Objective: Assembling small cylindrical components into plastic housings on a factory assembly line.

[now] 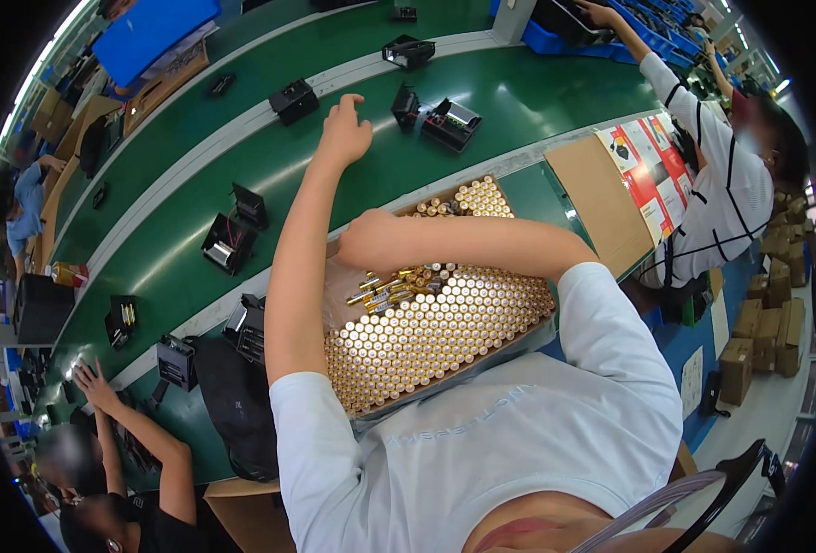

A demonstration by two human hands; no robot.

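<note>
- Batteries (426,327) stand upright in tight rows across the near and right parts of a cardboard carton (468,363), close in front of the person's body.
- Loose batteries (391,295) lie on their sides in a jumble near the carton's middle.
- Right hand (366,241) bends over the carton's far left part, fingers curled downward; they are hidden, so I cannot tell whether they are clamped on a battery.
- Left hand (345,138) hangs over the green belt (509,83), beyond the carton, thumb and forefinger apart with nothing visible between them. A black case (294,101) sits to its left, and an opened case (452,127) to its right.
- Each battery looks small, stiff and fairly heavy for its size; its smooth skin is probably slippery and ready to roll. Loose ones seem best pinched around mid-barrel; packed ones offer little beyond their top ends.
- The opened case looks light and rigid, its raised lid likely the weak part; its body's outer sides seem the safer hold.
</note>
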